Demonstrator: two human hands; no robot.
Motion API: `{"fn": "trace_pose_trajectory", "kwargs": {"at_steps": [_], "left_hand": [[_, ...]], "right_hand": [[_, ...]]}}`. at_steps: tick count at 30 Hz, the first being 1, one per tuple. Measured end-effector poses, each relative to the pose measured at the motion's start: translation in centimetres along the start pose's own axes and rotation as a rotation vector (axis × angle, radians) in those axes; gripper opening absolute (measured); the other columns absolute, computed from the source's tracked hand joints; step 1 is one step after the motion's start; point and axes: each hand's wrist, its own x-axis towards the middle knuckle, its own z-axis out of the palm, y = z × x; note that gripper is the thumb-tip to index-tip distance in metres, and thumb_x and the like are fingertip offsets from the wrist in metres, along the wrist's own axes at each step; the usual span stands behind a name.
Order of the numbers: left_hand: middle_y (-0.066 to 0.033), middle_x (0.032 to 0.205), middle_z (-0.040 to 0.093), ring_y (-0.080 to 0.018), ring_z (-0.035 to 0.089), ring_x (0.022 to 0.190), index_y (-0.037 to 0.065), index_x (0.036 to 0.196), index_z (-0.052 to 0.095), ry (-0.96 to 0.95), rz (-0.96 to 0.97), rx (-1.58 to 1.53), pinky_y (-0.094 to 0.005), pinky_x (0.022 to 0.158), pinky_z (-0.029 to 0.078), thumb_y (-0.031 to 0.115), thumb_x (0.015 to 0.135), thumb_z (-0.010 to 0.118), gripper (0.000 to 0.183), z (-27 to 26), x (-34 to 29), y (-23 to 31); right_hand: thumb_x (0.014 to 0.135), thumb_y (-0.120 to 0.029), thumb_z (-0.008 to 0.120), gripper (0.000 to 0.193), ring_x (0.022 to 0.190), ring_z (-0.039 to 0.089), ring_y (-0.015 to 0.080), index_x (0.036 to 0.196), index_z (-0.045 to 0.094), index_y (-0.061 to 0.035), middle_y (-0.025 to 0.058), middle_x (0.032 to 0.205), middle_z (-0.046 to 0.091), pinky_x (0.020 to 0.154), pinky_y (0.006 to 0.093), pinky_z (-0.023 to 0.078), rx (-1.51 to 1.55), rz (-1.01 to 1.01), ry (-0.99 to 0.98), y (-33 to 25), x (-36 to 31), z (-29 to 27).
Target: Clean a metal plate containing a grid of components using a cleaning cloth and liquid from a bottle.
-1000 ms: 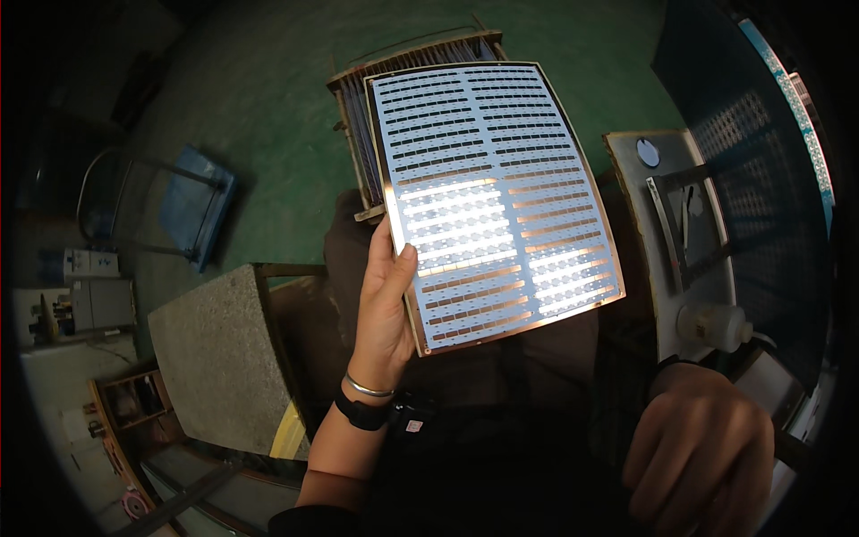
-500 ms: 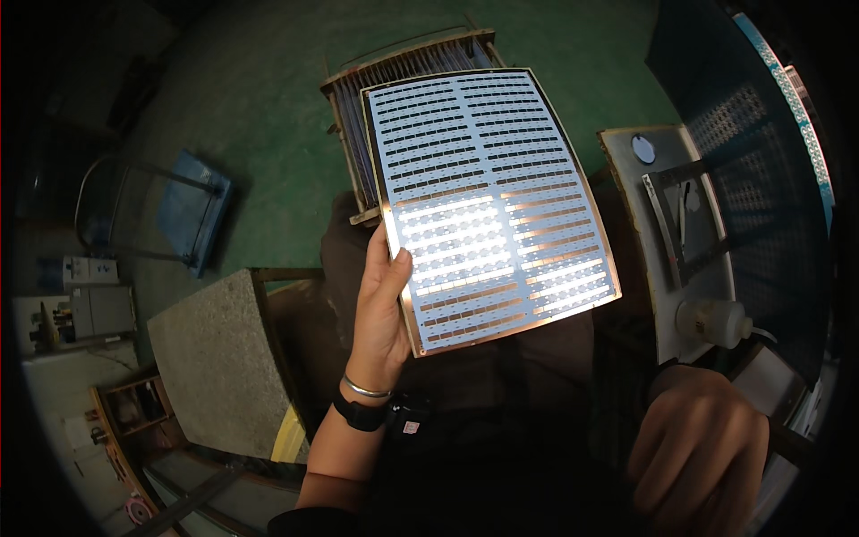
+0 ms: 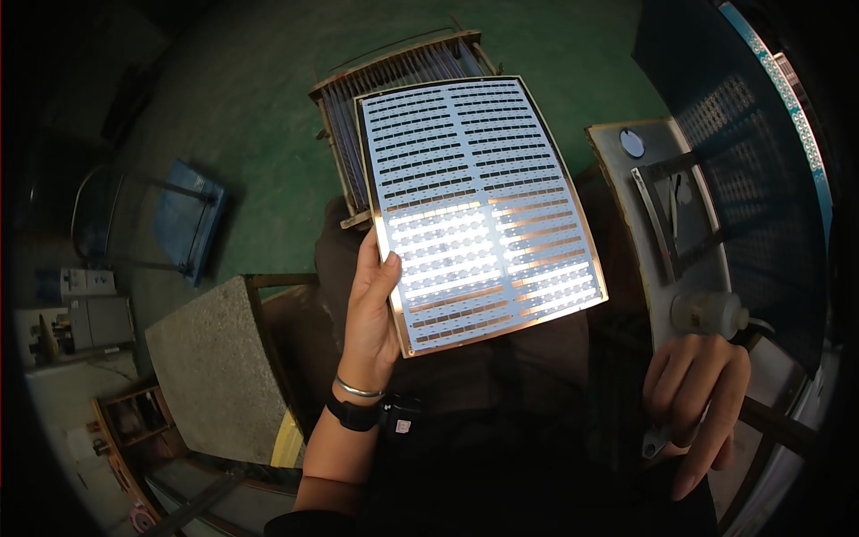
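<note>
My left hand point(image 3: 371, 300) grips a circuit board panel point(image 3: 526, 327) by its left edge, with the thumb on the face. The panel is pale, with rows of dark and copper strips in two columns and a bright glare on its lower half. It is held up tilted in front of my lap. At the lower right, apart from the panel, my right hand point(image 3: 698, 394) is closed with bent fingers. A small grey piece with a rounded end point(image 3: 656, 441) sticks out beneath these fingers; the rest of it is hidden.
Behind the panel stands a slotted rack point(image 3: 335, 116) with several upright sheets. To the right, a bench point(image 3: 617, 157) bears a round white disc, a frame and a plastic bottle point(image 3: 702, 313). A grey-topped table point(image 3: 210, 367) is at left, with a blue trolley point(image 3: 188, 219) beyond it.
My right hand has risen slightly and turned, so its fingers and the grey piece now show. The left hand and panel have shifted slightly left in the view, as has the whole scene.
</note>
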Motion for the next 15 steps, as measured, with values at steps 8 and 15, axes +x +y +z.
{"fn": "trace_pose_trajectory", "kwargs": {"at_steps": [8, 15], "left_hand": [[-0.0144, 0.13, 0.048, -0.0197, 0.051, 0.117, 0.003, 0.14, 0.03, -0.05, -0.106, 0.005, -0.0324, 0.097, 0.046, 0.012, 0.095, 0.048, 0.049, -0.4, 0.2, -0.1], [-0.0135, 0.128, 0.051, -0.0182, 0.054, 0.114, 0.001, 0.138, 0.034, -0.202, -0.25, 0.11, -0.0304, 0.095, 0.046, 0.016, 0.095, 0.05, 0.048, -2.4, 1.5, -0.9]], "right_hand": [[0.069, -0.038, 0.078, 0.049, 0.066, 0.052, 0.0103, 0.097, 0.07, 0.0011, 0.0036, 0.077, 0.056, 0.058, 0.0211, 0.039, -0.316, 0.349, 0.486, 2.5, -3.7, 0.7], [0.075, -0.009, 0.073, 0.032, 0.092, 0.055, 0.016, 0.106, 0.065, -0.0047, 0.0044, 0.095, 0.056, 0.083, 0.0287, 0.045, -0.373, 0.778, 0.433, 11.1, -3.1, 0.5]]}}
